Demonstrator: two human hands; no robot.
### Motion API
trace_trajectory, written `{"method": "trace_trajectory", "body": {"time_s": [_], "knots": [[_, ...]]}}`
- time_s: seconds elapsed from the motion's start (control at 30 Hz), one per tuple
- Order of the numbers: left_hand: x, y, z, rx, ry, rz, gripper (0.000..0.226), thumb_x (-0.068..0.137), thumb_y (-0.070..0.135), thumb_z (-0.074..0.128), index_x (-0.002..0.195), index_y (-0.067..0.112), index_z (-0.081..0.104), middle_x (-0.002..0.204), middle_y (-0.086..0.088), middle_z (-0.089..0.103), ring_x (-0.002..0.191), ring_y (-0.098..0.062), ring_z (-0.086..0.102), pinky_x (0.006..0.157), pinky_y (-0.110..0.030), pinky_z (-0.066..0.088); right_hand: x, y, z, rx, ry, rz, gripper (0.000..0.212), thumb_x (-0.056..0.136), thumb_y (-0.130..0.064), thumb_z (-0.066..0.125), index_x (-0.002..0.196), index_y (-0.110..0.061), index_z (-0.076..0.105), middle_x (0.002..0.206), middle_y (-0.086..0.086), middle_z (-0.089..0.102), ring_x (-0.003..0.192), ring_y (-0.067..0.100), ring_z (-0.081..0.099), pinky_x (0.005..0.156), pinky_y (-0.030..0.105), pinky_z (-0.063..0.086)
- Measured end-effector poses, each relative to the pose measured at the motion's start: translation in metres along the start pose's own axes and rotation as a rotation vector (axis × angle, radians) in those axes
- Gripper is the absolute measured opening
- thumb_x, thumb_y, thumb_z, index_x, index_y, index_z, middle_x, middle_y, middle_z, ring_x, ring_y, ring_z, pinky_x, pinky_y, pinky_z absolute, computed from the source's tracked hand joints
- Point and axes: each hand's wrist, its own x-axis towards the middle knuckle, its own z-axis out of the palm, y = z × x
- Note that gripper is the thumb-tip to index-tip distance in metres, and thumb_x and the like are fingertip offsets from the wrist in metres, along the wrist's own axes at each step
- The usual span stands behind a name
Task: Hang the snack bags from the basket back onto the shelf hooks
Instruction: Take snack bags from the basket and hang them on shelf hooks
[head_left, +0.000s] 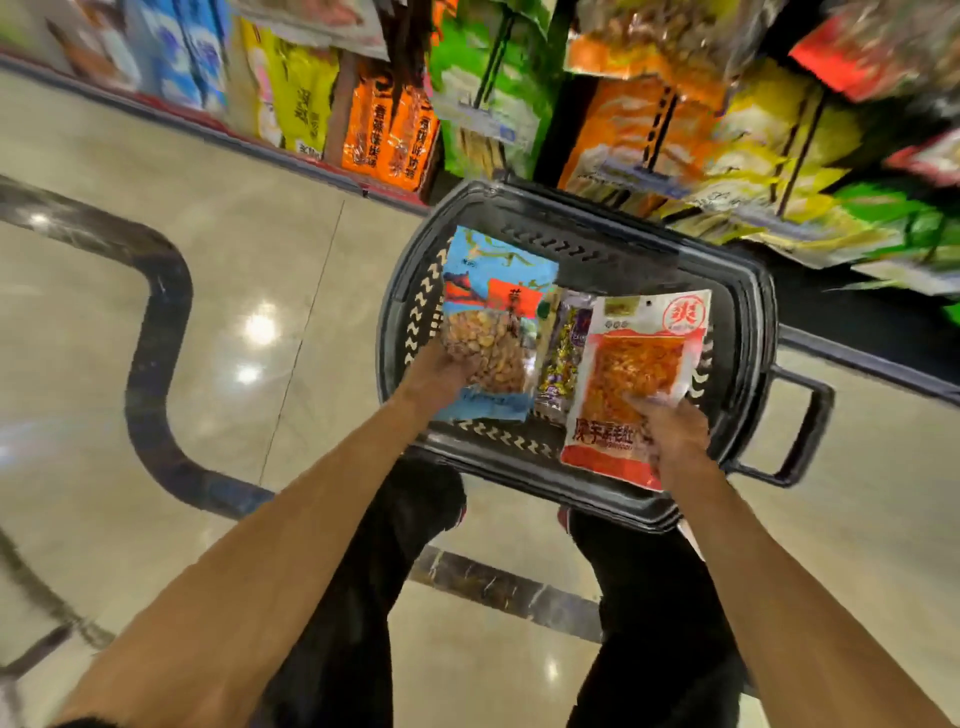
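Observation:
A black plastic basket (748, 312) stands on the floor in front of me. Over it, my left hand (436, 376) grips the lower edge of a blue snack bag (493, 301) with a clear window of nuts. My right hand (667, 431) holds a red and white snack bag (639, 358) by its lower part, held above the basket's right side. Between the two bags a purple and gold bag (563, 353) lies in the basket. Shelf hooks (498, 57) with hanging bags rise beyond the basket.
Green, orange and yellow snack bags (639, 130) hang on the shelf ahead and to the right. Orange boxes (387, 130) stand at the shelf's base. The basket's handle (802, 431) sticks out to the right. Glossy beige floor spreads left, with my legs (654, 597) below.

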Motion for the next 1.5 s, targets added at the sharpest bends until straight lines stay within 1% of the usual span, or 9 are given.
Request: {"method": "trace_trajectory", "body": {"time_s": [0.13,0.3,0.4,0.57,0.8,0.9,1.07,1.2,1.5], "knots": [[-0.094,0.041,-0.027,-0.051,0.079,0.135,0.042,0.097,0.021,0.061,0.134,0.003,0.051,0.123,-0.009,0.061,0.110,-0.019,0.059,0.097,-0.035,0.049,-0.087,-0.042,-0.034,0.017,-0.124,-0.159,0.021,0.079,-0.018,0.080,0.080,-0.024,0.060,0.070,-0.008,0.066,0.051,0.002,0.061,0.041,0.017,0.047],[-0.193,0.117,-0.052,-0.149,0.144,0.418,0.040,0.099,0.009,0.056,0.138,0.011,0.049,0.129,-0.003,0.063,0.118,-0.013,0.060,0.103,-0.027,0.048,-0.194,-0.099,-0.087,-0.025,-0.192,-0.439,0.029,0.072,-0.040,0.083,0.098,-0.032,0.074,0.094,-0.004,0.077,0.091,0.021,0.073,0.084,0.048,0.057],[-0.253,0.166,-0.068,-0.204,0.113,0.480,0.032,0.098,0.007,0.056,0.124,0.027,0.057,0.114,0.014,0.069,0.105,-0.002,0.065,0.094,-0.022,0.050,-0.269,-0.145,-0.117,0.058,-0.151,-0.526,0.018,0.083,-0.026,0.078,0.100,-0.026,0.073,0.097,-0.002,0.076,0.089,0.016,0.073,0.075,0.033,0.057],[-0.336,0.228,-0.091,-0.366,0.179,0.643,0.037,0.094,0.015,0.061,0.131,0.019,0.057,0.123,0.002,0.069,0.116,-0.019,0.064,0.101,-0.036,0.048,-0.366,-0.212,-0.165,0.147,-0.093,-0.705,0.011,0.083,-0.025,0.078,0.081,-0.025,0.067,0.083,-0.006,0.072,0.073,0.006,0.069,0.061,0.021,0.051],[-0.423,0.287,-0.105,-0.523,0.251,0.795,0.028,0.082,0.019,0.071,0.109,0.009,0.066,0.092,0.011,0.075,0.094,-0.016,0.069,0.085,-0.027,0.050,-0.445,-0.273,-0.207,0.284,-0.117,-0.949,0.041,0.071,-0.030,0.082,0.080,0.004,0.061,0.074,0.007,0.067,0.070,0.021,0.066,0.071,0.037,0.049],[-0.453,0.306,-0.104,-0.552,0.303,0.883,0.009,0.087,0.017,0.070,0.095,0.018,0.065,0.078,0.018,0.073,0.078,0.000,0.067,0.074,-0.018,0.048,-0.475,-0.286,-0.219,0.378,-0.158,-1.029,0.028,0.079,-0.016,0.079,0.075,0.004,0.060,0.065,0.004,0.063,0.060,0.019,0.061,0.062,0.031,0.048],[-0.485,0.325,-0.112,-0.538,0.322,1.017,0.021,0.095,0.022,0.061,0.112,0.011,0.067,0.103,0.008,0.074,0.099,-0.005,0.069,0.086,-0.020,0.051,-0.510,-0.298,-0.235,0.481,-0.217,-1.152,0.013,0.080,-0.013,0.076,0.089,-0.005,0.072,0.089,0.013,0.074,0.084,0.037,0.070,0.080,0.054,0.057],[-0.495,0.333,-0.120,-0.521,0.304,1.079,0.019,0.096,0.022,0.060,0.110,0.013,0.068,0.104,0.007,0.074,0.101,-0.011,0.069,0.082,-0.020,0.052,-0.533,-0.298,-0.250,0.552,-0.204,-1.207,0.007,0.087,-0.015,0.072,0.093,-0.015,0.074,0.089,0.003,0.077,0.084,0.023,0.074,0.075,0.039,0.058],[-0.517,0.344,-0.115,-0.482,0.244,1.153,0.031,0.094,0.024,0.062,0.118,0.005,0.066,0.111,-0.005,0.074,0.105,-0.020,0.069,0.084,-0.025,0.053,-0.557,-0.285,-0.265,0.650,-0.168,-1.214,0.011,0.088,-0.021,0.071,0.098,-0.016,0.071,0.094,0.007,0.077,0.086,0.026,0.075,0.071,0.038,0.062]]}}
